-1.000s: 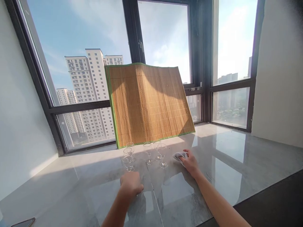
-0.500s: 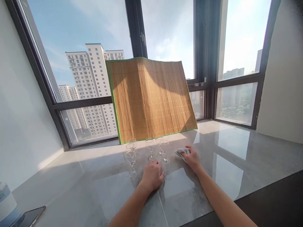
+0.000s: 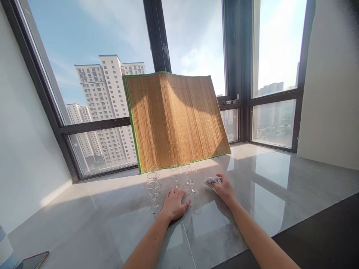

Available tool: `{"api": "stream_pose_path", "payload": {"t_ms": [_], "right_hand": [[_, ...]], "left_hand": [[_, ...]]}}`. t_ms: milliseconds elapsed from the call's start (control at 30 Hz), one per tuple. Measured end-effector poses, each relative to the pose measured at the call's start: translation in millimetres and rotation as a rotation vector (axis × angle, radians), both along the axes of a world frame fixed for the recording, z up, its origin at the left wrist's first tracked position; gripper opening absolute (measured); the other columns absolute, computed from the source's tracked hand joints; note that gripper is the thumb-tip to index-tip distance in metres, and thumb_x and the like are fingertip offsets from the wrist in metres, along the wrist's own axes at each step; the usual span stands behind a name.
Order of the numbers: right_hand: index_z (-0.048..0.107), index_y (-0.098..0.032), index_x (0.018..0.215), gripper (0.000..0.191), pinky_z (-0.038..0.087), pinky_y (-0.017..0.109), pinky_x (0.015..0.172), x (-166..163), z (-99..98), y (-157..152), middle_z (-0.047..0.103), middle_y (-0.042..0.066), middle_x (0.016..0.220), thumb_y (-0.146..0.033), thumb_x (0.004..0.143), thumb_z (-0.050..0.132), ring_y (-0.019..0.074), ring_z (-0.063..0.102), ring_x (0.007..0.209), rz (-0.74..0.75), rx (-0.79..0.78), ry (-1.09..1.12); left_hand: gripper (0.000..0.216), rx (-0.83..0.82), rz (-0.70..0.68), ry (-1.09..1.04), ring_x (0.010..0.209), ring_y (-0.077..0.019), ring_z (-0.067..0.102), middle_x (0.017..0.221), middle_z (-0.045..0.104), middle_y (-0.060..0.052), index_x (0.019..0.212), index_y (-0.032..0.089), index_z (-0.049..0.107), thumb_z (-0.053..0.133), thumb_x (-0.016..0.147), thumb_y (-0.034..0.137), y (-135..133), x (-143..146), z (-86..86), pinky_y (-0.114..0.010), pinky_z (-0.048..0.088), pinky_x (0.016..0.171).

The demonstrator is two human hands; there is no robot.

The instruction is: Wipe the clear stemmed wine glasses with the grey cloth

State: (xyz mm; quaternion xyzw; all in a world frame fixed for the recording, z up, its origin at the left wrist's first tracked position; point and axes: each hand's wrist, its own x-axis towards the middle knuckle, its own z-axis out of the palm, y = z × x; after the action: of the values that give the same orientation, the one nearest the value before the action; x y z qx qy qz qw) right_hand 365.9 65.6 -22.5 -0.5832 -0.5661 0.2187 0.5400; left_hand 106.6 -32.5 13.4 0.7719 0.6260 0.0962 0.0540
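Note:
Several clear stemmed glasses stand upright on the grey glossy counter (image 3: 112, 220) in two groups. The nearest glass of the left group (image 3: 155, 197) is just left of my left hand (image 3: 175, 203), which lies palm down with its fingers spread. Beyond its fingertips is another stemmed glass (image 3: 174, 173), its foot partly hidden. The front glass of the right group (image 3: 192, 181) stands between my two hands. My right hand (image 3: 223, 188) is closed on a crumpled pale cloth (image 3: 211, 182) resting on the counter.
A green-edged bamboo mat (image 3: 179, 123) leans against the window frame behind the glasses. At the lower left lie a phone (image 3: 33, 260) and a blue-and-white container (image 3: 5, 248), cut off by the frame. The counter's front edge (image 3: 273, 237) runs along the lower right.
My left hand's fingers have gone from curled to spread flat on the counter. My right hand stays on the cloth. The view has shifted slightly.

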Motion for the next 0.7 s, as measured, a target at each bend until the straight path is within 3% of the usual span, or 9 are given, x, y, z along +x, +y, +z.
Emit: {"api": "stream_pose_path", "payload": {"t_ms": [433, 700], "right_hand": [[0.058, -0.019, 0.111, 0.051, 0.049, 0.034, 0.075, 0, -4.3, 4, 0.068, 0.010, 0.096, -0.043, 0.066, 0.062, 0.0261, 0.065, 0.086, -0.015, 0.028, 0.007], [0.058, -0.019, 0.113, 0.052, 0.049, 0.035, 0.076, 2, -5.4, 4, 0.068, 0.011, 0.098, -0.045, 0.068, 0.061, 0.0275, 0.065, 0.092, 0.003, 0.028, -0.011]], "left_hand": [[0.068, -0.004, 0.227, 0.049, 0.147, -0.0334, 0.018, 0.161, 0.025, -0.002, 0.147, 0.030, 0.041, 0.024, 0.091, 0.065, 6, -13, -0.4, -0.055, 0.015, 0.118], [0.065, -0.004, 0.238, 0.033, 0.147, -0.0329, 0.019, 0.161, 0.025, -0.001, 0.144, 0.031, 0.044, 0.025, 0.091, 0.064, 11, -17, -2.0, -0.056, 0.016, 0.117]]}}
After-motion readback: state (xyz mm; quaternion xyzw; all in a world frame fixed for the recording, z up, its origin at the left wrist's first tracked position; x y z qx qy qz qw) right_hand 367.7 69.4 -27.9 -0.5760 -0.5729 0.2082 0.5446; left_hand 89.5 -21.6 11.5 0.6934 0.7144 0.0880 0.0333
